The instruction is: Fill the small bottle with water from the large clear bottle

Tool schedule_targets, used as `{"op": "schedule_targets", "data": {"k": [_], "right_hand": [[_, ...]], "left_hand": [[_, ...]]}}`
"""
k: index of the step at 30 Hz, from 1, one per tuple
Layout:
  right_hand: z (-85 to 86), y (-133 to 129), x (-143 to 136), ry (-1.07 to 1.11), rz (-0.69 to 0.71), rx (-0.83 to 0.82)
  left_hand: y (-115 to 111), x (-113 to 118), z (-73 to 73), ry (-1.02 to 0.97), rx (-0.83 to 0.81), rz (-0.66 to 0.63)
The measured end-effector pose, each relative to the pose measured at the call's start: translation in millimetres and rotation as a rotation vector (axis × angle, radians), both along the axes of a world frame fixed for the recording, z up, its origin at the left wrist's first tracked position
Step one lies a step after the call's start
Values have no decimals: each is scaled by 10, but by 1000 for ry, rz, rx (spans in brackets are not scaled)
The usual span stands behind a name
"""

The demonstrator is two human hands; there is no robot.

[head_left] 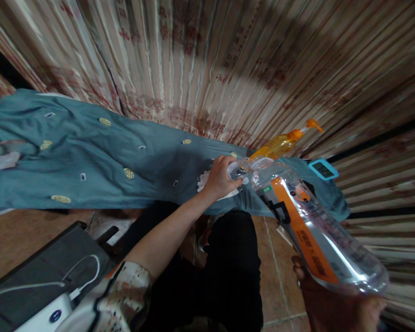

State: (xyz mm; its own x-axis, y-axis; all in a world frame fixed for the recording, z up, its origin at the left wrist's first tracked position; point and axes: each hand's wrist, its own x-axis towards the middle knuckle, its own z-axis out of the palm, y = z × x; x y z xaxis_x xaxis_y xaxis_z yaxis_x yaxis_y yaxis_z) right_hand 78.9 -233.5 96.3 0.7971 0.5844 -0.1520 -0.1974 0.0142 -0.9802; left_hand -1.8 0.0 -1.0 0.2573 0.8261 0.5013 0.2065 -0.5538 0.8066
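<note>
My right hand [339, 299] is closed around the lower end of a large clear plastic bottle [318, 235] with an orange and silver label. The bottle is tilted, its neck end lower and pointing left. My left hand [219, 180] is wrapped round a small clear glass [238, 169], which lies tipped toward the bottle's neck. Whether the two touch is hard to make out. Under the left hand, a white scalloped piece [202, 180] rests on the teal cloth [152, 161]. Just behind the glass stands a pump bottle [278, 145] with yellow-orange liquid.
A blue-framed digital clock [323, 169] sits at the cloth's right end. Patterned curtains [193, 60] hang close behind and at the right. At lower left, a white power bank [48, 316] with a cable lies on a dark surface [55, 263]. Tiled floor [273, 258] shows below.
</note>
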Motion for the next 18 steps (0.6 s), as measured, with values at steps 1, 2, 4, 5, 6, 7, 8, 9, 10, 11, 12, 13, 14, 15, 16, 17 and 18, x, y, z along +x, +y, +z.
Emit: {"op": "schedule_targets", "data": {"k": [1,2,4,5,6,7,8,9,10,11,12,13,14,15,16,17,18], "right_hand": [[12,8,-4,4,-3,2],[18,12,-2,11,-12,3],[6,8,23,20,-16,7],[-9,1,42,19,-13,11],[-25,-6,62,22,-4,17],[-39,-13,80,16,8,28],[-50,-17,94,15,19,33],[-56,-19,102,6,16,36],[-57,-19,104,-6,9,39],[-54,-18,101,-16,5,45],[-49,-17,96,-21,4,45],[-44,-16,89,-19,7,44],[-40,-16,83,-14,8,39],[-38,-16,78,-12,9,37],[-37,-16,72,-2,10,29],[-37,-16,66,9,-1,26],[-36,-15,59,28,-13,25]], "left_hand": [[0,0,-2,2,-2,1],[0,0,-3,3,-7,3],[-1,0,-3,5,-17,4],[-2,0,-2,5,-20,3],[-3,-1,0,3,-22,4],[-4,-1,2,1,-22,5],[-5,-2,4,-1,-20,5],[-5,-4,6,-2,-18,5],[-5,-5,8,-3,-16,5],[-4,-6,9,-4,-15,5],[-4,-6,10,-4,-14,5],[-3,-6,10,-4,-13,3],[-3,-5,9,-3,-12,3],[-3,-4,7,-3,-11,2],[-2,-2,4,-3,-10,3],[-2,0,0,-2,-9,3],[-2,1,-3,-3,-7,5]]}}
